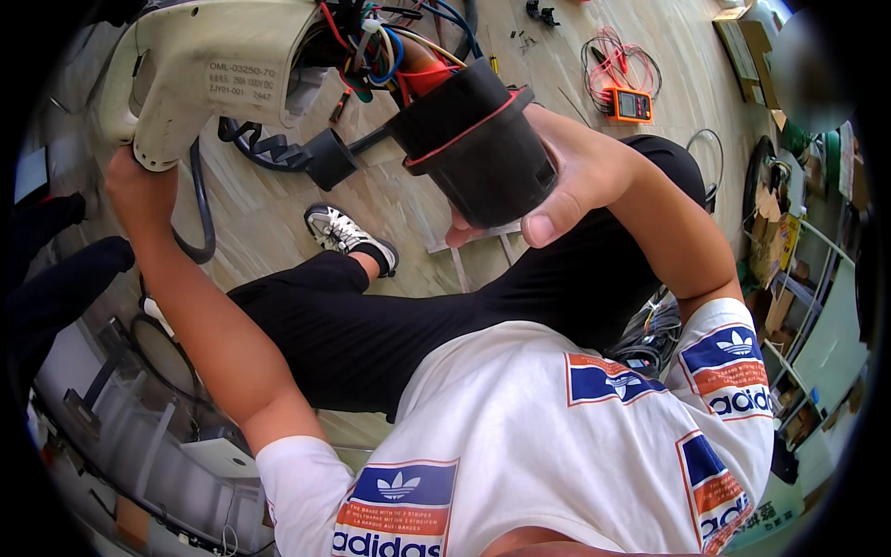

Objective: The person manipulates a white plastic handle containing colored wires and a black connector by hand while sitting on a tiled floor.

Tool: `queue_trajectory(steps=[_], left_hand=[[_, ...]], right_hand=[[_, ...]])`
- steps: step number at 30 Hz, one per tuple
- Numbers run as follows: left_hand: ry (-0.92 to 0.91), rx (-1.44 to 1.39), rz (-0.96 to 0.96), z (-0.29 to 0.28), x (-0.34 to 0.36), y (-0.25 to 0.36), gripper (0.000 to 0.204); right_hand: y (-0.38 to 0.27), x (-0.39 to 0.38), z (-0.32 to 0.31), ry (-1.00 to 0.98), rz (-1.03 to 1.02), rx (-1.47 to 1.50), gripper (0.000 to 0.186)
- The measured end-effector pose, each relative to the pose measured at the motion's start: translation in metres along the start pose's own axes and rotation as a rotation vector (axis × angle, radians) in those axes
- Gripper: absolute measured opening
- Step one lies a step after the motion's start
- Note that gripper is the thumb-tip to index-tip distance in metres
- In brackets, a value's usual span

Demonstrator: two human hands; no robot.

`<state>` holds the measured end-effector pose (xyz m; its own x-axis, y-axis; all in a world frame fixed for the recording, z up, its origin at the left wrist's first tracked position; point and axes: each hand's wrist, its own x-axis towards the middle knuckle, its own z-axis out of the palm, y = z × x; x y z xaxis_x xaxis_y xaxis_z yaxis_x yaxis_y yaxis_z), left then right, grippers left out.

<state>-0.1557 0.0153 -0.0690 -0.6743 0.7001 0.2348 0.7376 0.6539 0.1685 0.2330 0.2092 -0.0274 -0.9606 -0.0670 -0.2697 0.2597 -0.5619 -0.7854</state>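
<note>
At the upper left is the off-white plastic housing of a charging gun (209, 60), with dark printed lettering on its side. My left hand (142, 190) is closed around the lower end of its handle, its fingers mostly hidden. My right hand (589, 167) grips a black round connector head (483, 153) with a thin red seal around its flange. The thumb lies along the near end and the other fingers pass behind. A bundle of coloured wires (380, 42) runs from the housing's open end into the back of the connector head, which sits apart from the housing.
An orange multimeter (631, 105) with red and black leads lies on the wood-look floor. A black cable with a round black end (331, 160) is below the housing. Shelving with boxes (817, 288) stands right. Another person's dark-clothed legs (60, 278) are at left.
</note>
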Motion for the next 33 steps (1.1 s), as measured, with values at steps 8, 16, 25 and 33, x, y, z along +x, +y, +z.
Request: queue_trajectory(steps=[8, 16, 25, 33], left_hand=[[0.021, -0.015, 0.1, 0.026, 0.008, 0.007, 0.033], [-0.042, -0.046, 0.106, 0.034, 0.007, 0.028, 0.033], [-0.249, -0.027, 0.006, 0.047, 0.015, 0.057, 0.035], [-0.352, -0.064, 0.054, 0.067, 0.028, 0.074, 0.036]], right_hand=[[-0.006, -0.01, -0.002, 0.046, -0.048, 0.017, 0.07], [0.0, -0.022, 0.001, 0.14, -0.12, -0.032, 0.075], [-0.002, -0.03, -0.005, 0.096, -0.121, 0.06, 0.08], [-0.011, -0.024, -0.003, 0.018, -0.119, 0.355, 0.092]])
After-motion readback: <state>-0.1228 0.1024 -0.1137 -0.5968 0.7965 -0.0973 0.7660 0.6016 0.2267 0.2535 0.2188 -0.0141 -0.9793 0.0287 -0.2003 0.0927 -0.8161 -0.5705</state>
